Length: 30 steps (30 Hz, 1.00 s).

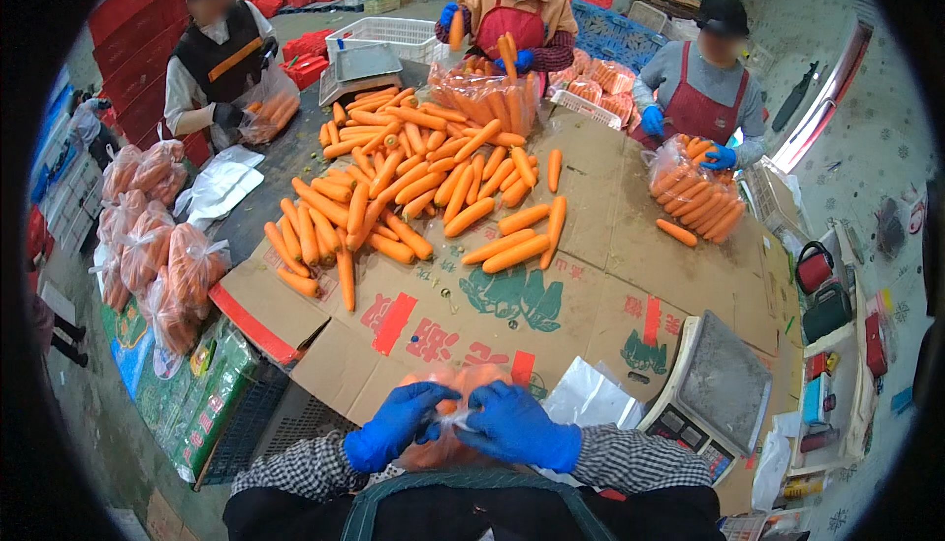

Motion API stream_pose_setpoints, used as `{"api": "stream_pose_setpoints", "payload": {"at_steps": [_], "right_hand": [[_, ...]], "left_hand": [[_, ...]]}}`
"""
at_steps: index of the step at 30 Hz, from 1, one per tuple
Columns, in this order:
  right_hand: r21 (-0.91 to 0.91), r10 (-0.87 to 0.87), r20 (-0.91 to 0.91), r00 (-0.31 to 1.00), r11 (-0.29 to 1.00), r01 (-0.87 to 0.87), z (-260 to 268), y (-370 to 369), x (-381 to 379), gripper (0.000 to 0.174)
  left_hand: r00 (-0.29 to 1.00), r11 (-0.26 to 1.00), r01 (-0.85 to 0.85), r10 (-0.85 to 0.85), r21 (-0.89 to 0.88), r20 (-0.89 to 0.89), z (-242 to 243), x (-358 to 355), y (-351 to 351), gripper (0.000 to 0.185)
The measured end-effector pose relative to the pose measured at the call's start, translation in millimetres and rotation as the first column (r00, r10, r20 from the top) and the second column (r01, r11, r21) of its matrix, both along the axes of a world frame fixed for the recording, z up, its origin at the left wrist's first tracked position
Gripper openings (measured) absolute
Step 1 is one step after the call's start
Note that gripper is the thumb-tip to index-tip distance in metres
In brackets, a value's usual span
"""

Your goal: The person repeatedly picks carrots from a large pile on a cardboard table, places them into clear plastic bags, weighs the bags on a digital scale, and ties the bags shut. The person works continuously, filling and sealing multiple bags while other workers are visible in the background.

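Observation:
Both my hands wear blue gloves and meet at the near edge of the cardboard-covered table [583, 305]. Between them is a clear plastic bag of carrots [424, 456], its top gathered and twisted. My left hand [402, 423] pinches the gathered plastic from the left. My right hand [517, 426] grips it from the right, its fingers close to the left ones. The gloves hide much of the bag. Beyond my hands lies a large heap of loose carrots [413, 172]. Flat clear plastic bags [590, 397] rest just right of my right hand.
A digital scale [720, 386] stands at the right, another scale [362, 68] at the far side. Tied carrot bags [196, 264] are stacked at the left. Three co-workers handle bags across the table; one has a carrot-filled bag [698, 190]. White bags [221, 183] lie at the left edge.

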State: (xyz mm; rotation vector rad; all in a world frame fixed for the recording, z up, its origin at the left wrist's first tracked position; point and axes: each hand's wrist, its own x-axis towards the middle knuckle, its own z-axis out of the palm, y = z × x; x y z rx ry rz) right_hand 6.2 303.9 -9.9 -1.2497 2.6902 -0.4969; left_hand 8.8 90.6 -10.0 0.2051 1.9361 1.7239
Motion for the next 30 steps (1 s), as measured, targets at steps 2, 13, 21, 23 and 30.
{"api": "stream_pose_setpoints", "payload": {"at_steps": [2, 13, 21, 23, 30], "right_hand": [[0.132, -0.023, 0.208, 0.978, 0.991, -0.005, 16.3, 3.9, 8.4, 0.025], [-0.045, -0.074, 0.925, 0.372, 0.952, 0.302, 14.2, 47.0, 33.2, 0.031], [-0.239, -0.009, 0.781, 0.624, 0.919, 0.313, -34.9, 55.9, 33.0, 0.025], [-0.4, 0.031, 0.709, 0.705, 0.841, 0.364, -15.8, 49.8, 30.9, 0.028], [-0.419, 0.484, 0.865, 0.131, 0.555, 0.719, -13.8, 5.1, 37.2, 0.056]], "left_hand": [[0.956, 0.992, -0.12, 0.108, 0.029, 0.273, -13.8, 13.1, -5.1, 0.027], [0.907, 0.952, -0.301, 0.269, 0.053, 0.325, 9.8, -5.9, -29.2, 0.038], [0.894, 0.964, -0.252, 0.198, 0.084, 0.401, -10.7, -6.1, -47.4, 0.039], [0.928, 0.988, -0.138, 0.102, 0.076, 0.359, 12.4, 2.3, -36.8, 0.038], [0.98, 0.976, -0.089, 0.051, 0.196, 0.191, 24.9, 24.9, 2.5, 0.054]]}}
